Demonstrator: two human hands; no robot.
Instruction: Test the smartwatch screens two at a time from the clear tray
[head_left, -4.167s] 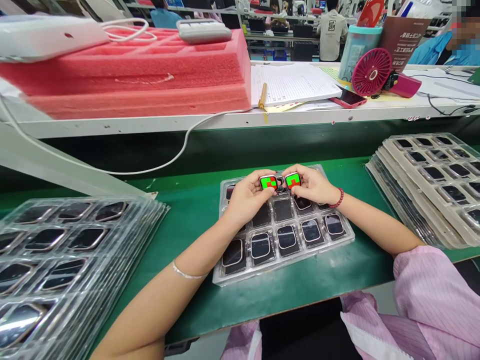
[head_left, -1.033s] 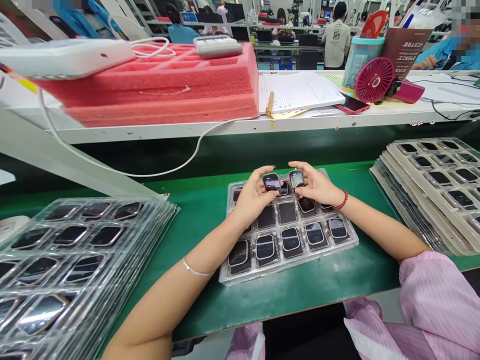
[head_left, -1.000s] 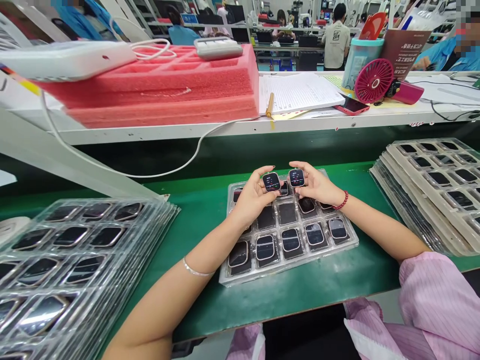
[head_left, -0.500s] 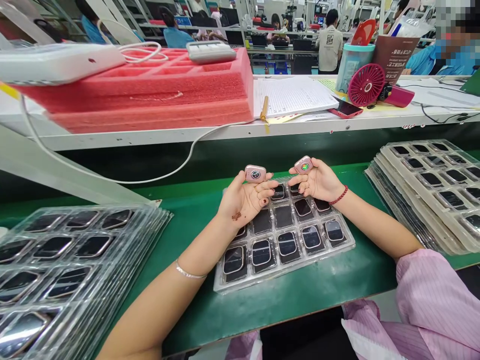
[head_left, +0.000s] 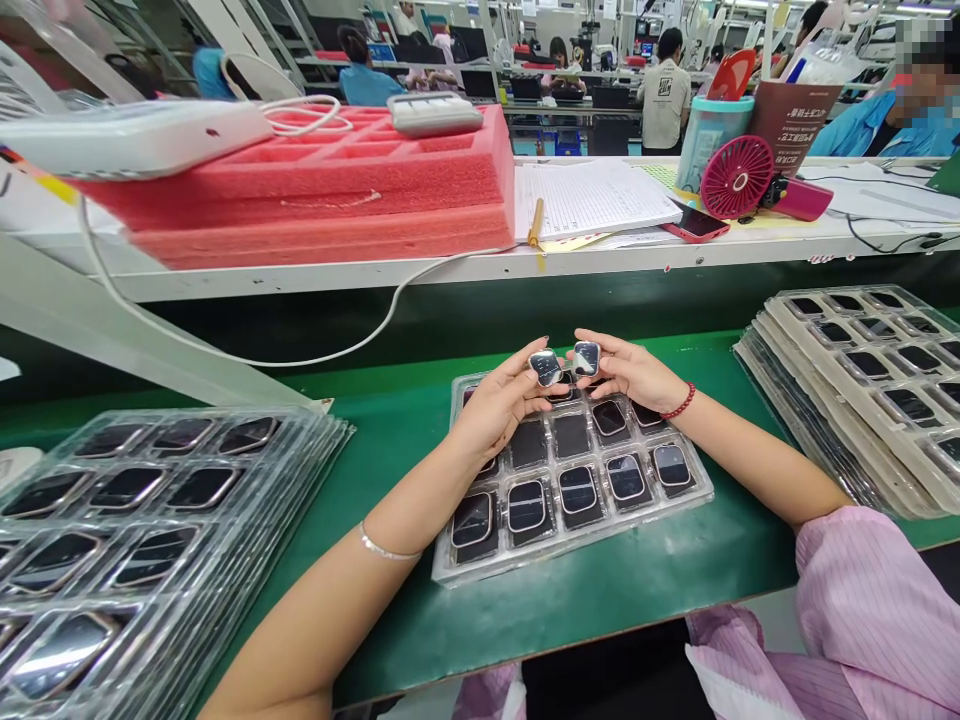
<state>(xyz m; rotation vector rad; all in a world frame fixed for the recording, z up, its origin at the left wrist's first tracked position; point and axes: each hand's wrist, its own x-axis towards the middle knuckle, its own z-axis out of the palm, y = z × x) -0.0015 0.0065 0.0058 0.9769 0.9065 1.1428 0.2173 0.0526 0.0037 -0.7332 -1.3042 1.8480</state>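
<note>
Left hand: the left hand (head_left: 495,405) grips the left watch (head_left: 546,367) by its rim, with fingers above and below it.
Right hand: the right hand (head_left: 634,370) grips the right watch (head_left: 586,358) the same way; a red beaded bracelet (head_left: 680,402) circles that wrist.
Watches: both are raised above the far edge of the clear tray (head_left: 574,532), near each other, glass toward the camera; the left watch is tilted. Bright reflections lie on both, so I cannot tell whether the screens are lit.
Tray: it lies at the middle of the green surface (head_left: 637,570), set back from the front edge and slightly askew. Five watches fill its near row; in the next row, two pockets beside the left hand show a flat dark square.
Left stack: clear trays of watches (head_left: 259,560) are piled at the left edge of the surface.
Right stack: more loaded trays (head_left: 810,420) stand toward the far right corner.
Shelf: beyond the far edge, a white shelf (head_left: 615,258) carries red foam (head_left: 322,205), papers (head_left: 592,195), a phone (head_left: 699,222) and a magenta fan (head_left: 739,178).
</note>
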